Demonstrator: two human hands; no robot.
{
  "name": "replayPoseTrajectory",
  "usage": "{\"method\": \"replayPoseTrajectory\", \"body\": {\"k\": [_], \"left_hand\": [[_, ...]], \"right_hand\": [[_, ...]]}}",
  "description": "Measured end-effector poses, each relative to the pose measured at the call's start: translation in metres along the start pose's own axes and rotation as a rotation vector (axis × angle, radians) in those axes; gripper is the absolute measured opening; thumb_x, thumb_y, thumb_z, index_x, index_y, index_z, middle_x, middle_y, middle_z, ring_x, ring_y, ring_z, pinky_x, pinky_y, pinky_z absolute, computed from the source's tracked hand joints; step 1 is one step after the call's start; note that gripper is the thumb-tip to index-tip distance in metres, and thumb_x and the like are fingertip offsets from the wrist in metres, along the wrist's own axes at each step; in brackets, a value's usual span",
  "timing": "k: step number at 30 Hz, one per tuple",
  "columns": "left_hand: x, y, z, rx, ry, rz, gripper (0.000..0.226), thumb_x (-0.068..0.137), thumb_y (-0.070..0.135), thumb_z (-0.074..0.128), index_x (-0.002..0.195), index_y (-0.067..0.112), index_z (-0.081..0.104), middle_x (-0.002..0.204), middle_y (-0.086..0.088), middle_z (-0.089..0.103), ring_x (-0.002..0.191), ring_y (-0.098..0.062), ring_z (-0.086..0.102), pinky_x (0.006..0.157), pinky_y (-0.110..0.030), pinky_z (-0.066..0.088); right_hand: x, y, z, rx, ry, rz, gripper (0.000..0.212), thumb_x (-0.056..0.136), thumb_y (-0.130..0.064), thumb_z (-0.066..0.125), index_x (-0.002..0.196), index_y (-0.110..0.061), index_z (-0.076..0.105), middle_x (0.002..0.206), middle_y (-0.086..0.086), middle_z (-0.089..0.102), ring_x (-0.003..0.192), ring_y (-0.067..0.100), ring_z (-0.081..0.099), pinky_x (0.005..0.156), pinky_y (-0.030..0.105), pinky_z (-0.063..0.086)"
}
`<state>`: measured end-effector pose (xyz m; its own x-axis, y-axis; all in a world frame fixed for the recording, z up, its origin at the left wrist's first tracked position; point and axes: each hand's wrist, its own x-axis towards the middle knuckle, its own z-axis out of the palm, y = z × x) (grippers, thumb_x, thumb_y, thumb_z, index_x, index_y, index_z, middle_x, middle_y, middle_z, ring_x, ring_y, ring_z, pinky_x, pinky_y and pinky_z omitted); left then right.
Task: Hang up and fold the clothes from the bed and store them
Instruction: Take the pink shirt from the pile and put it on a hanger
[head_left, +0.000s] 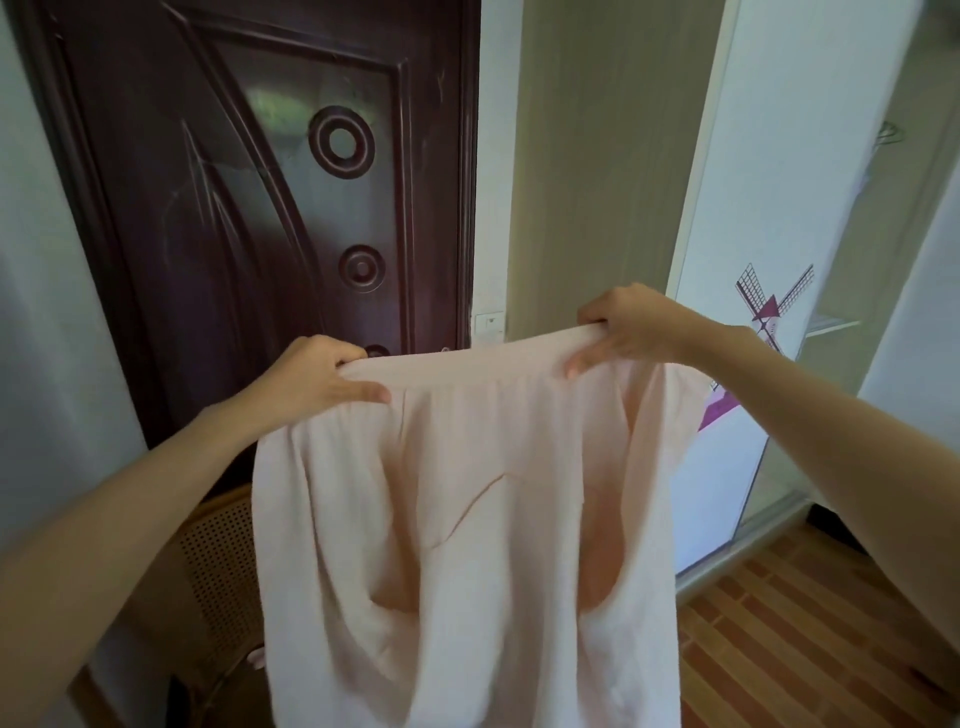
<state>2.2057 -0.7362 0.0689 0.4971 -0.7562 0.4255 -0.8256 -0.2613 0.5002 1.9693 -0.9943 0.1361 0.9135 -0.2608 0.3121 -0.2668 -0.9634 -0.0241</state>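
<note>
Holding a pale pink garment (457, 530) up in mid-air w/ both hands, stretched by its top edge approx chest-high in front of a dark brown door (249, 208). Left hand (311, 374) pinching the left end of that edge, thumb on the near side & fingers curled over the far side; right hand (623, 327) gripping the right end the same way, rest of the cloth hanging down in loose folds. Off to the right, a white wardrobe panel (769, 208) w/ a windmill sticker (769, 306), brick-pattern floor (810, 639) below, wicker chair (218, 561) low on the left behind the cloth.
</note>
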Motion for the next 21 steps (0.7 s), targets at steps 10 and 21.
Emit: {"method": "replayPoseTrajectory", "body": {"k": [10, 21], "left_hand": [[-0.005, -0.002, 0.021, 0.253, -0.052, -0.274, 0.018, 0.08, 0.032, 0.074, 0.068, 0.022, 0.065, 0.076, 0.0, 0.065, 0.074, -0.019, 0.062, 0.056, -0.026, 0.041], [0.044, 0.084, -0.019, -0.104, 0.655, -0.153, 0.018, 0.085, 0.027, 0.062, 0.077, 0.011, 0.057, 0.07, -0.001, 0.058, 0.067, -0.019, 0.055, 0.058, -0.029, 0.037]], "right_hand": [[-0.01, 0.024, 0.064, 0.562, -0.429, 0.529, 0.034, 0.079, -0.023, 0.077, 0.096, 0.005, 0.068, 0.08, 0.013, 0.064, 0.074, 0.025, 0.06, 0.062, 0.027, 0.047], [0.044, -0.053, 0.017, 0.961, 0.597, 0.427, 0.016, 0.089, -0.014, 0.06, 0.078, -0.017, 0.049, 0.072, -0.005, 0.05, 0.063, 0.012, 0.047, 0.055, 0.024, 0.038]]}}
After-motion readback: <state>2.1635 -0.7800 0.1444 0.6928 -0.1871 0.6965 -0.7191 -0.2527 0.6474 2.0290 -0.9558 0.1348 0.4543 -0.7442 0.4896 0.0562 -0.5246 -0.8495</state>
